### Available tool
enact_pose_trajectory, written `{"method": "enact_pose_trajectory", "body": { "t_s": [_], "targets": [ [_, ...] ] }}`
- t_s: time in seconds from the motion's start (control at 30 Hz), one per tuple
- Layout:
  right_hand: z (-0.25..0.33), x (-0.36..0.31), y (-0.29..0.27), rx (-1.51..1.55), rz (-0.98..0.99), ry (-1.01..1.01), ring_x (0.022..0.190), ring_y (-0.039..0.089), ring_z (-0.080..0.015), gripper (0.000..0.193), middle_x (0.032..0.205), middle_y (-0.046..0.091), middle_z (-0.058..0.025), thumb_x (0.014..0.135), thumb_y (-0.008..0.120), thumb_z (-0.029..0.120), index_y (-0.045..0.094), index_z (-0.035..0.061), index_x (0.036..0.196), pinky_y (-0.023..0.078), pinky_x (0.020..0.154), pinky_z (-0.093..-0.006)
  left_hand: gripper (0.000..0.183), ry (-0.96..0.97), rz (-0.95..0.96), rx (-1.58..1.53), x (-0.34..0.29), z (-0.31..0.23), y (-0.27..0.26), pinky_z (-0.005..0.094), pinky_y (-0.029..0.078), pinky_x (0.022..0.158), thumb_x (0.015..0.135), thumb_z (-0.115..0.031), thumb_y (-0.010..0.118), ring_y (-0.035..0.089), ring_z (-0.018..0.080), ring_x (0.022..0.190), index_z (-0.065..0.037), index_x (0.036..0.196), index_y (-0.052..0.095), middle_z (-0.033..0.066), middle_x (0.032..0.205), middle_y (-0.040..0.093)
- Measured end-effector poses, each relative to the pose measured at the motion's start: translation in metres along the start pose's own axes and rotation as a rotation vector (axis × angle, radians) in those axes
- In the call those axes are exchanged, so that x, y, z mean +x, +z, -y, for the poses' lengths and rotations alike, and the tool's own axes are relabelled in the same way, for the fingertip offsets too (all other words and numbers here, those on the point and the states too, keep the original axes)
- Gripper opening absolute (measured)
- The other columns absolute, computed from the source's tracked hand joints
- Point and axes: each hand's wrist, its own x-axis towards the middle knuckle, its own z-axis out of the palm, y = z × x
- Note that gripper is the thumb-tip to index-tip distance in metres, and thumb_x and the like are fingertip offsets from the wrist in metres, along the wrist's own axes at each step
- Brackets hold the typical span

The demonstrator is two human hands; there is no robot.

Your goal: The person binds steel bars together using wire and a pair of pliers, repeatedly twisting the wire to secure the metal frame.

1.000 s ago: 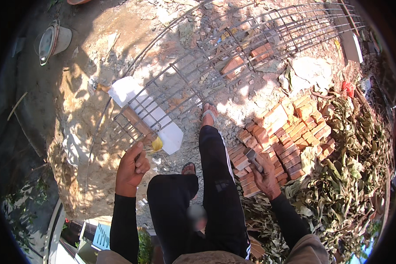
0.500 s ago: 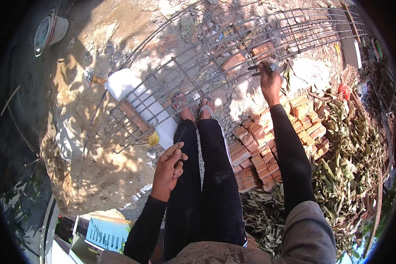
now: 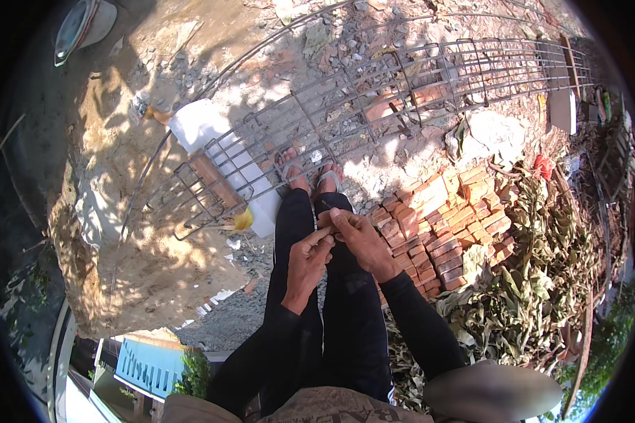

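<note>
My left hand (image 3: pixel 309 262) and my right hand (image 3: pixel 363 243) meet in front of my thighs, fingertips pinched together. Between them is a thin dark wire, mostly hidden by the fingers. Beyond my feet lies a long steel rebar cage (image 3: pixel 309 116), its bars crossed by square stirrups. A dark pincer-like hand tool (image 3: pixel 401 121) rests at the cage's near side, apart from both hands.
A brick (image 3: pixel 214 181) and white boards (image 3: pixel 250 185) lie under the cage's left end, beside a yellow object (image 3: pixel 243 219). Stacked bricks (image 3: pixel 441 240) and dry leaves (image 3: pixel 522 296) are at right, a sand heap (image 3: pixel 169 268) at left. A bucket (image 3: pixel 95 27) stands far left.
My right hand has let go of the dark tool by the cage and come back to my left hand. My left hand has moved slightly right with the wire.
</note>
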Motion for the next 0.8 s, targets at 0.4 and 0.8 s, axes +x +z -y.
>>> {"method": "enact_pose_trajectory", "body": {
  "t_s": [0.4,0.8],
  "targets": [
    [0.022,-0.026,0.005,-1.111,-0.074,-0.538,0.073,0.07,-0.0364,0.013,0.083,0.072,-0.0158,0.099,0.063,0.02,0.069,0.0086,0.104,0.054,0.058,-0.0437,0.036,-0.373,0.173,-0.124,0.005,-0.053,-0.051,0.0298,0.058,0.083,0.099,-0.027,0.07,0.071,0.0162,0.089,0.003,0.118,0.07,0.0089,0.1,0.074],
    [0.032,-0.054,-0.011,-0.654,0.129,-0.409,0.078,0.073,-0.0321,0.017,0.09,0.073,-0.0184,0.095,0.065,0.006,0.07,0.001,0.111,0.056,0.067,-0.0357,0.031,-0.477,0.42,-0.027,-0.004,-0.039,-0.051,0.0272,0.056,0.078,0.105,-0.028,0.06,0.068,0.0115,0.085,-0.001,0.118,0.069,0.0049,0.094,0.072]
  ]
}}
